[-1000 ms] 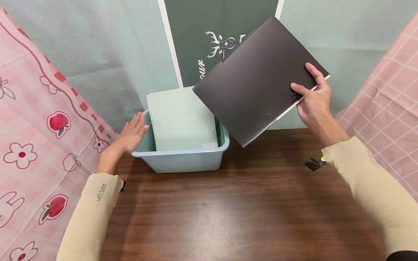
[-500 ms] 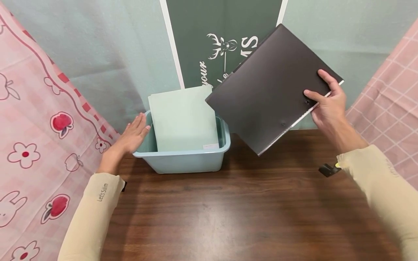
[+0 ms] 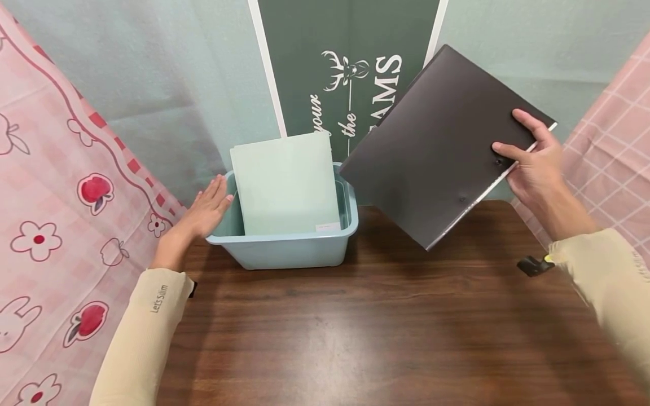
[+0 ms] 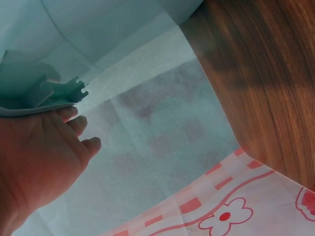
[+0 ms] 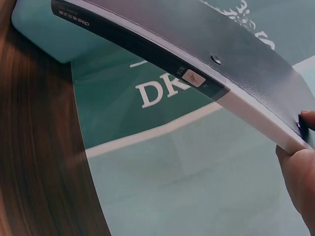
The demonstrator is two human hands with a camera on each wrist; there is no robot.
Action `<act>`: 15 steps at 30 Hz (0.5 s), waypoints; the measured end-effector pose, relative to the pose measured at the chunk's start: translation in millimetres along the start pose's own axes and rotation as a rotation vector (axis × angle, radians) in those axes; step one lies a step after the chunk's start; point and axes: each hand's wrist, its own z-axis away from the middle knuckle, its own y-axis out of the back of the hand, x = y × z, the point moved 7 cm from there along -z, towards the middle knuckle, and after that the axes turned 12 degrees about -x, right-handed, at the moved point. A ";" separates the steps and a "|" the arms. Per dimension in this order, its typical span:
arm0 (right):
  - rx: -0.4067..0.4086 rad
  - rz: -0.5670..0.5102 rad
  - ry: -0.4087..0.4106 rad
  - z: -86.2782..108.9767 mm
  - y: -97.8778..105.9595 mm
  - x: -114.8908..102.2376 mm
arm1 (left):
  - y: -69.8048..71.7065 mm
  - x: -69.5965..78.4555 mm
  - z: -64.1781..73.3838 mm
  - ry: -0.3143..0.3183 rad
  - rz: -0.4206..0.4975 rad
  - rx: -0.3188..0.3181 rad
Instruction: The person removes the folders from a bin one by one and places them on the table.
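In the head view my right hand [image 3: 538, 158] grips a black file folder [image 3: 437, 146] by its spine edge, thumb and fingers on either side. The folder is tilted in the air, right of a light blue plastic bin [image 3: 289, 254]. Its spine, with a dark label strip [image 5: 138, 54], shows in the right wrist view. Several pale green sheets or folders [image 3: 286, 186] lean inside the bin, a small white label at the lower right. My left hand [image 3: 207, 208] rests with straight fingers at the bin's left rim; in the left wrist view its fingers touch that rim.
A brown wooden table [image 3: 355, 327] carries the bin. Behind hangs a grey-green cloth with a dark panel [image 3: 350, 34] and white lettering. Pink patterned cloths hang at the left [image 3: 61, 197] and right [image 3: 609, 135].
The black folder has moved right and slightly down with my right hand, away from the bin, uncovering more of the bin and the lettering. My left hand stays at the rim.
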 end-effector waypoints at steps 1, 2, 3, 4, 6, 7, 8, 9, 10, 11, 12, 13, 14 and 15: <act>-0.002 0.001 -0.002 0.2 0.9 -1.4 | -0.1 0.0 0.0 0.001 -0.002 0.000; -0.002 -0.001 -0.005 0.6 2.0 -2.7 | -0.3 0.1 0.1 0.001 -0.003 0.000; -0.002 0.003 -0.009 1.2 3.2 -3.9 | -0.5 0.2 0.2 0.002 -0.005 0.001; -0.002 0.007 -0.012 1.8 4.4 -4.9 | -0.6 0.0 0.1 0.003 -0.007 0.001; 0.003 0.013 -0.021 3.2 7.3 -6.7 | -0.8 -0.3 0.2 0.001 -0.003 0.001; 0.003 0.017 -0.025 3.9 8.7 -7.6 | -1.0 -0.5 0.2 0.002 -0.002 0.001; 0.002 0.021 -0.029 4.4 10.0 -8.6 | -1.1 -0.8 0.1 0.001 -0.001 0.003; 0.001 0.025 -0.032 4.8 11.4 -9.6 | -1.0 -1.0 0.1 0.000 0.002 0.004; -0.003 0.029 -0.031 4.9 12.7 -10.6 | -1.0 -1.1 0.1 0.000 0.003 0.005; -0.007 0.029 -0.032 5.0 14.1 -11.8 | -1.1 -1.2 0.0 -0.001 0.003 0.007; -0.011 0.035 -0.031 5.0 15.4 -13.1 | -1.3 -1.3 -0.1 0.000 0.002 0.008; -0.015 0.036 -0.031 5.2 16.9 -14.4 | -1.2 -1.2 -0.3 0.000 0.002 0.010; -0.020 0.040 -0.032 5.4 18.5 -15.7 | -1.1 -1.0 -0.4 0.000 0.002 0.011; -0.023 0.042 -0.034 5.6 20.2 -16.9 | -1.0 -0.8 -0.7 -0.001 0.004 0.011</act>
